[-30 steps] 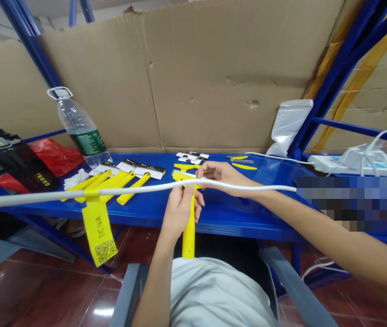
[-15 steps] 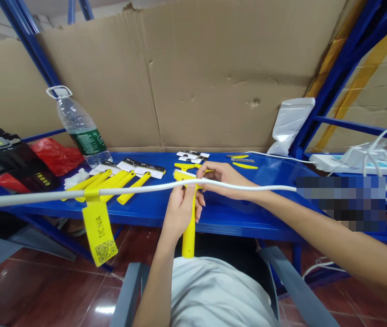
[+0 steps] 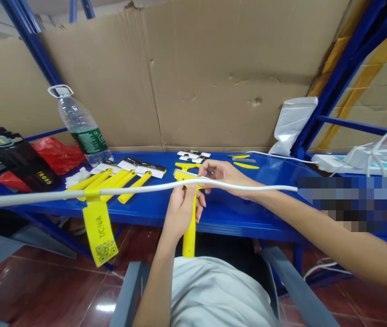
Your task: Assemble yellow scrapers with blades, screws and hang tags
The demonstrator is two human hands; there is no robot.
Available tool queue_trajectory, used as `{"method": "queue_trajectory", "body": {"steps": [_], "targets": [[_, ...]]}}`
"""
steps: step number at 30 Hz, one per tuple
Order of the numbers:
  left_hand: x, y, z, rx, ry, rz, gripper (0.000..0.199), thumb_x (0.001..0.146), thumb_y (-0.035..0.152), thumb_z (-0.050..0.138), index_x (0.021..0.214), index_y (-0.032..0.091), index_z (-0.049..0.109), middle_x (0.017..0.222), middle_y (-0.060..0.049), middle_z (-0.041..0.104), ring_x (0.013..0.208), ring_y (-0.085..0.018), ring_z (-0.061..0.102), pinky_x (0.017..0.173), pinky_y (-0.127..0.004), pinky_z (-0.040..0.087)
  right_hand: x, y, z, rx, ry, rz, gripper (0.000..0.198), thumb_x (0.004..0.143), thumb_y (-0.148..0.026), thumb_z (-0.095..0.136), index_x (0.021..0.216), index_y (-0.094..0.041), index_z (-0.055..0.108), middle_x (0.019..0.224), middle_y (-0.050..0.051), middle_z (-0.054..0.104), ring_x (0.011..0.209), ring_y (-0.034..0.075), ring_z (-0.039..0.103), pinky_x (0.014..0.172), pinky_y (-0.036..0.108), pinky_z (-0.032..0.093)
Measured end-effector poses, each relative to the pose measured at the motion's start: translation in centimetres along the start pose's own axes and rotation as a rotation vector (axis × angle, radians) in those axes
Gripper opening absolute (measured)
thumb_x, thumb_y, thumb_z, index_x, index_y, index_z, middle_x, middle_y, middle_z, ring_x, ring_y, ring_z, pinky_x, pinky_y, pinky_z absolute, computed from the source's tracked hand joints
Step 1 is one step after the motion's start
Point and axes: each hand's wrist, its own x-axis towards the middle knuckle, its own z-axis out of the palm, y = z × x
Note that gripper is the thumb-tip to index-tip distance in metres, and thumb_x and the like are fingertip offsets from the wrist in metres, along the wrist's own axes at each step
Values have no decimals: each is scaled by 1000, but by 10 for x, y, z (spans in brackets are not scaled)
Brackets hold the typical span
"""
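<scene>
A yellow scraper (image 3: 189, 231) with a long handle and a wide head is upright in front of me. My left hand (image 3: 180, 209) is closed around its neck, thumb on the front. At the head, a thin silver blade (image 3: 190, 175) lies crosswise. My right hand (image 3: 225, 179) is closed in a pinch at the blade's right end; its fingertips partly hide that end. A white cable (image 3: 152, 187) crosses the view in front of the scraper and covers part of both hands. Just behind the head, another yellow piece (image 3: 182, 165) is partly visible.
Several yellow scraper handles (image 3: 134, 187) with black-and-white cards (image 3: 146, 168) lie left on the blue table (image 3: 258, 211). Behind are more cards (image 3: 193, 156) and yellow and grey strips (image 3: 245, 165). A water bottle (image 3: 86, 131), black bottle (image 3: 26, 159) and power strip (image 3: 329, 162) stand around.
My right fingers have shifted slightly at the head, and more of the silver blade shows. My left hand keeps its hold on the scraper.
</scene>
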Motion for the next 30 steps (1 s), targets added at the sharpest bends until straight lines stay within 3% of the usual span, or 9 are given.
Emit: {"method": "queue_trajectory", "body": {"steps": [4,7,10,13,17,24,30], "targets": [[-1,2,0,-32,11,-4,51,103,69,69,92,21,57,75,2,68,45,-8,54,41,-21,44,3,-2,-3,-37,38,8,52,77,-55,100,103,-21,70,95,0,75,78,14,70,73,31,62],[-2,3,0,-73,33,5,46,104,65,68,94,23,55,75,2,68,45,-9,53,41,-22,43,10,-1,-24,-180,111,-8,48,90,-67,85,105,-23,71,99,5,79,84,19,74,80,38,64],[-4,3,-1,-105,54,14,39,107,61,65,96,24,55,74,3,67,46,-10,52,44,-23,44,18,7,-62,-536,247,-71,36,94,-61,79,101,-26,73,102,8,80,93,26,75,93,49,64],[-6,4,-2,-103,53,13,39,107,61,63,97,25,55,72,3,66,48,-11,53,46,-24,45,25,17,-99,-979,185,-19,21,92,-47,81,95,-27,78,110,14,81,103,33,74,103,55,60],[-7,3,-2,-105,57,31,39,107,61,64,98,25,53,74,3,67,48,-10,53,46,-23,45,28,28,-122,-1050,95,84,13,83,-36,87,85,-24,81,101,13,82,95,31,74,93,47,59],[-6,1,0,-120,57,60,36,107,58,65,102,25,53,76,4,67,46,-9,52,43,-22,44,31,35,-123,-1090,42,172,15,90,-33,79,95,-20,84,102,9,84,91,22,73,85,33,54],[-6,1,0,-105,62,51,40,103,62,69,102,25,54,74,4,67,45,-10,52,44,-23,44,34,42,-126,-1104,52,234,19,92,-34,77,96,-17,84,100,11,85,87,22,74,81,33,54]]}}
